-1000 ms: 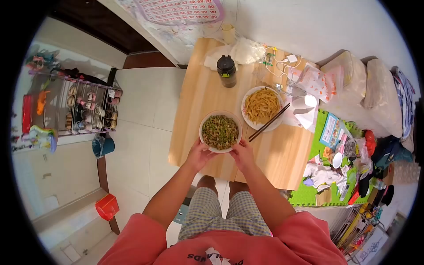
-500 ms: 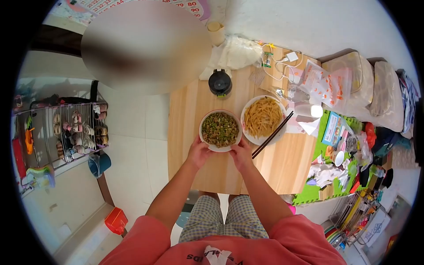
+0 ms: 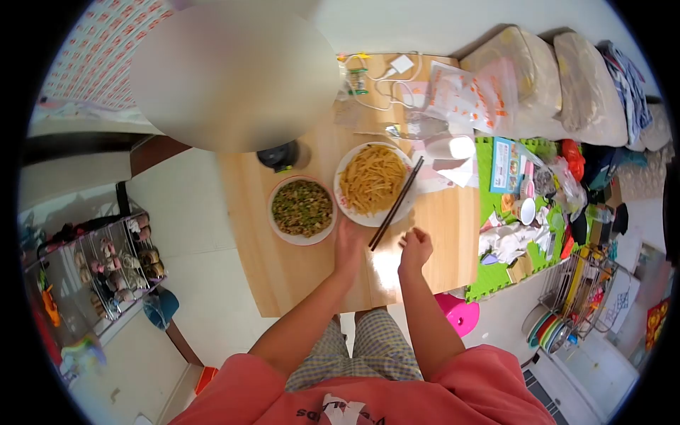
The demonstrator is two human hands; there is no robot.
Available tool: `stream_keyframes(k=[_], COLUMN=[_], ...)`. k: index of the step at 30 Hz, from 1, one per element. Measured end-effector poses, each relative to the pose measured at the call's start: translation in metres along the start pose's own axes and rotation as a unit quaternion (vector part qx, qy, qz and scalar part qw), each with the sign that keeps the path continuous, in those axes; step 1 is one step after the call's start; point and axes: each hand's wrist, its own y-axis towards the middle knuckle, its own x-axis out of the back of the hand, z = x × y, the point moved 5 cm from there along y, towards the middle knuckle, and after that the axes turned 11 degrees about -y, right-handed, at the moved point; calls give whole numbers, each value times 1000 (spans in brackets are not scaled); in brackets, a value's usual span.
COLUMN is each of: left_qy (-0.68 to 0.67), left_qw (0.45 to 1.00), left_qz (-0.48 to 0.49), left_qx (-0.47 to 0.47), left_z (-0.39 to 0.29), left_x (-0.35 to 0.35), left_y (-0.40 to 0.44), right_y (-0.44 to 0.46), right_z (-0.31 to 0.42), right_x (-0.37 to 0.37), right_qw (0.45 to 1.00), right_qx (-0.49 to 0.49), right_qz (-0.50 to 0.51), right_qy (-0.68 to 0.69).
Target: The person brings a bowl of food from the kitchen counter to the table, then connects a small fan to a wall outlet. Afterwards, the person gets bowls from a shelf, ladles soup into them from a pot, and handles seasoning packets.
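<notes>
On the wooden table, a bowl of green and brown chopped food (image 3: 302,210) stands left of a white plate of yellow strips (image 3: 371,180). Dark chopsticks (image 3: 397,204) lie across the plate's right rim, their lower ends over the table. My left hand (image 3: 348,244), slightly smeared, has its fingers stretched towards the plate's lower left rim; whether they touch it is unclear. Right of the chopsticks' lower ends, my right hand (image 3: 416,249) is curled, with nothing visible in it. A black-lidded bottle (image 3: 278,156) is partly hidden behind a blurred round patch.
Clear plastic bags (image 3: 476,95), a white cup (image 3: 450,147) and a charger with cable (image 3: 401,64) lie at the back right. A green mat (image 3: 487,205) with clutter adjoins the table's right side. A pink stool (image 3: 459,314) is below it; a shoe rack (image 3: 113,269) stands left.
Both hands have let go of the bowl and moved right, my left hand to near the plate. The view has shifted, so the table things appear further left.
</notes>
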Motion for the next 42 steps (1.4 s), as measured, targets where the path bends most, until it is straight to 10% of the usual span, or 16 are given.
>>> stream_keyframes(k=[5, 13, 20, 42], left_qy=[-154, -165, -170, -170], left_qw=[987, 984, 985, 985], left_qz=[-39, -65, -38, 29], left_qx=[-25, 26, 14, 12], left_z=[-8, -13, -13, -40], left_x=[-21, -48, -82, -145], left_y=[29, 27, 42, 76], right_y=[67, 130, 163, 206], right_z=[67, 129, 171, 248], right_x=[15, -25, -49, -88], right_qw=[973, 977, 935, 903], right_qx=[223, 195, 330, 315], right_qz=[-44, 72, 36, 85], right_qy=[-45, 43, -121, -279])
